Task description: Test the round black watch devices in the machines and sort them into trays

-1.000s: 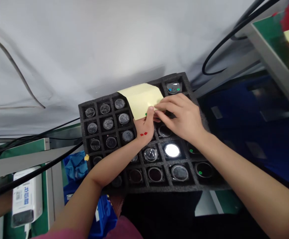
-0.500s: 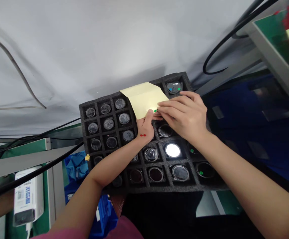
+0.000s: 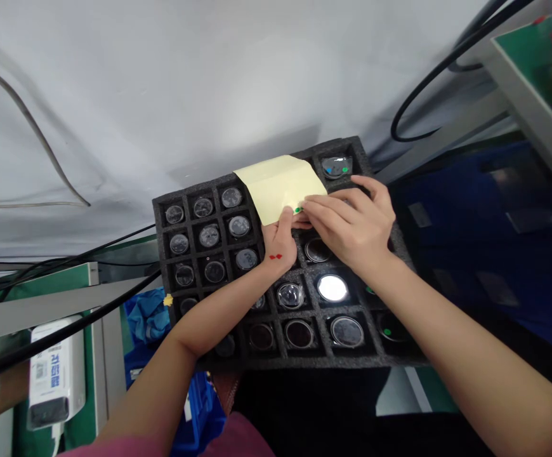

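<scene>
A pale yellow sheet point(image 3: 280, 184) with small green dots at its lower edge lies over part of a black foam tray point(image 3: 266, 363). My left hand point(image 3: 280, 244) is under the sheet's lower edge, its thumb pressed on top. The fingertips of my right hand point(image 3: 352, 219) are pinched at the green dots point(image 3: 297, 210), beside my left thumb. Round, glassy discs sit in the tray's compartments, among them a brightly reflecting one point(image 3: 332, 288). A clear piece with blue and green dots point(image 3: 337, 167) rests in the upper right compartment.
Blue bins point(image 3: 195, 412) stand below left, near a blue cloth point(image 3: 147, 316). A white device point(image 3: 57, 374) is on the green shelf at left. Black cables point(image 3: 428, 76) hang at the upper right and cross the left side. A pale wall point(image 3: 200, 82) rises behind the tray.
The view has shifted slightly, so the tray and sheet appear a little further right. Both hands keep nearly the same hold at the sheet's edge.
</scene>
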A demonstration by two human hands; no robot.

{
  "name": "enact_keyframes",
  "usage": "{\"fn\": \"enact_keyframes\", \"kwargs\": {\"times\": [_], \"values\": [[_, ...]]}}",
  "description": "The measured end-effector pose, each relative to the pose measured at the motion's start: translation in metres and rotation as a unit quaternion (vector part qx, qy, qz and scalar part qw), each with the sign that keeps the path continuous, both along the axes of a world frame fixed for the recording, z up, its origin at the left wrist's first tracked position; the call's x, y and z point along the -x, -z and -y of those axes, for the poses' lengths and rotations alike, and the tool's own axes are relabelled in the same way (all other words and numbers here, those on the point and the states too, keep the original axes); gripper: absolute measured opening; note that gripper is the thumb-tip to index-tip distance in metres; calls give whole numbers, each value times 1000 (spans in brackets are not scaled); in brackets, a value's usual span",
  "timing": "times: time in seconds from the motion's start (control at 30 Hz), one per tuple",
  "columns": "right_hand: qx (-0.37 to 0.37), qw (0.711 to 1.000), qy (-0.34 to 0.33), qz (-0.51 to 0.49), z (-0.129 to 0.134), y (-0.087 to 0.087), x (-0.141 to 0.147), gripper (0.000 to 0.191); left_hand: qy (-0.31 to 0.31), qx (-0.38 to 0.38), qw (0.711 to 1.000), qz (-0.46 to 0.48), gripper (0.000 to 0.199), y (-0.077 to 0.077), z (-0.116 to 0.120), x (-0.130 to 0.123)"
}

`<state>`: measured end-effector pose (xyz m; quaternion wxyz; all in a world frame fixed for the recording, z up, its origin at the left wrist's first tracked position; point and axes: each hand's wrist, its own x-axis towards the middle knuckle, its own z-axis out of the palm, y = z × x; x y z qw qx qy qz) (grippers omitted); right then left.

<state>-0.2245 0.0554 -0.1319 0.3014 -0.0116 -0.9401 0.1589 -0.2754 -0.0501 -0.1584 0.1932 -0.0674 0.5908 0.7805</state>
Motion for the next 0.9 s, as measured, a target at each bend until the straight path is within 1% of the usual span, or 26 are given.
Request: {"fn": "enact_keyframes", "kwargs": {"times": [0.07, 0.23, 0.37, 0.43, 0.53, 0.6, 0.63, 0.67, 0.73, 0.77, 0.8, 0.83, 0.87, 0.9], "values": [[8, 1000, -6, 22, 0, 0, 0, 16, 5, 2, 1000, 1, 32, -1, 1, 0], [0, 1000, -9, -13, 2, 1, 0, 17, 8, 5, 1000, -2, 40, -4, 0, 1], [7, 1000, 6, -3, 6, 2, 1, 16, 2, 13, 1000, -5, 43, -3, -2, 1], [6, 1000, 2, -9, 6, 3, 2, 14, 3, 12, 1000, -9, 44, -2, -2, 0], [-12, 997, -27, -65, 4, 1, 2, 12, 10, 0, 1000, -22, 43, -3, 0, -2], [-2, 995, -18, -100, 0, -2, 2, 10, 2, -16, 999, -45, 47, -7, 1, -3], [25, 994, 6, -106, -4, -4, 2, 9, -10, -28, 998, -58, 50, -9, 2, -3], [70, 991, 42, -102, -8, -6, 2, 9, -28, -42, 996, -69, 52, -11, 2, -2], [203, 973, 102, -47, -16, -9, 5, 13, -77, -70, 992, -75, 53, -14, 2, 1], [268, 957, 108, -3, -20, -10, 6, 16, -102, -81, 989, -68, 51, -15, 1, 2], [319, 942, 95, 51, -23, -10, 9, 17, -123, -88, 987, -58, 48, -16, 1, 4], [352, 928, 70, 102, -25, -9, 11, 17, -137, -92, 985, -47, 46, -16, 1, 6], [368, 916, 39, 154, -26, -8, 14, 16, -144, -93, 985, -36, 45, -16, 0, 7], [366, 909, 13, 201, -26, -8, 16, 14, -145, -92, 985, -28, 44, -16, 0, 8]]}}
